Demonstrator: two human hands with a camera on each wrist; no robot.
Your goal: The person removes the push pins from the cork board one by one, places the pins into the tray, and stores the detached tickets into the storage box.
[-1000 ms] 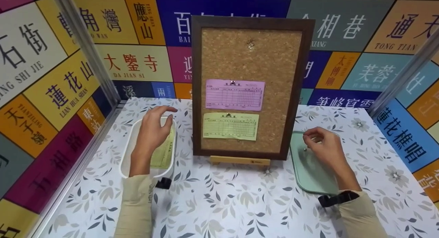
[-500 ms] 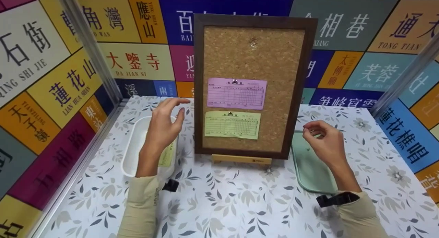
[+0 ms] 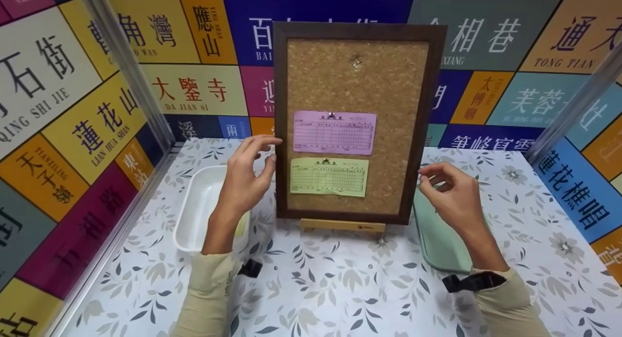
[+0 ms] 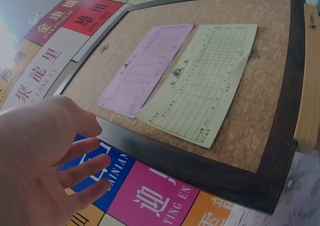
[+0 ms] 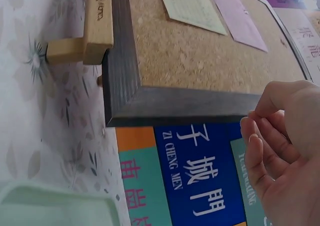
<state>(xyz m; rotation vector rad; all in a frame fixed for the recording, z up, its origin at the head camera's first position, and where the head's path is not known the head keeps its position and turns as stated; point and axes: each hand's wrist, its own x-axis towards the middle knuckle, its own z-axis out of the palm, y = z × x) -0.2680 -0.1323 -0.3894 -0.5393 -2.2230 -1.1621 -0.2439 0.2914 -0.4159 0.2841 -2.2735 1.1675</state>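
A dark-framed cork board (image 3: 359, 94) leans upright on a small wooden stand (image 3: 343, 225). Metal pushpins hold a pink printed slip (image 3: 335, 133) and, below it, a green printed slip (image 3: 328, 176) on the cork. My left hand (image 3: 247, 179) is held beside the frame's left edge, its fingers loosely bent and thumb apart, nothing in it. By the right edge is my right hand (image 3: 452, 191), thumb and index fingertips together, the other fingers curled. I cannot tell whether something small sits between those fingertips. In the right wrist view the right fingertips (image 5: 254, 117) are close to the frame.
A white tray (image 3: 187, 206) stands left of the board, a green-yellow slip partly showing behind the left wrist. A pale green tray (image 3: 440, 244) lies at right under the right hand. Sign-covered walls (image 3: 194, 87) enclose the leaf-patterned table (image 3: 335, 288) behind and at the sides.
My left hand has moved right, from over the white tray to the board's left edge. The right hand has risen and shifted left from over the green tray to the board's right edge.
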